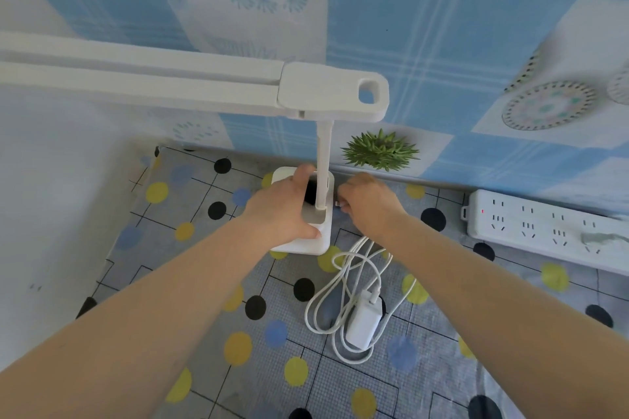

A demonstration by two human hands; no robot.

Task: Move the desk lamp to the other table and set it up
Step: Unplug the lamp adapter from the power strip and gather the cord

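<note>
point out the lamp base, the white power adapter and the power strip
lamp base point(315, 243): head view, on its bare front edge
white power adapter point(362, 325): head view, on the middle of its body
power strip point(541, 221): head view, on its top face between sockets

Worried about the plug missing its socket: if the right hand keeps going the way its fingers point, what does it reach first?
Probably the right side of the lamp base. The right hand pinches a small connector aimed left at it, with nothing between; depth is uncertain.

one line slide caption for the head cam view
Left hand steadies the desk lamp base while the right hand brings the cable plug to it.
</note>
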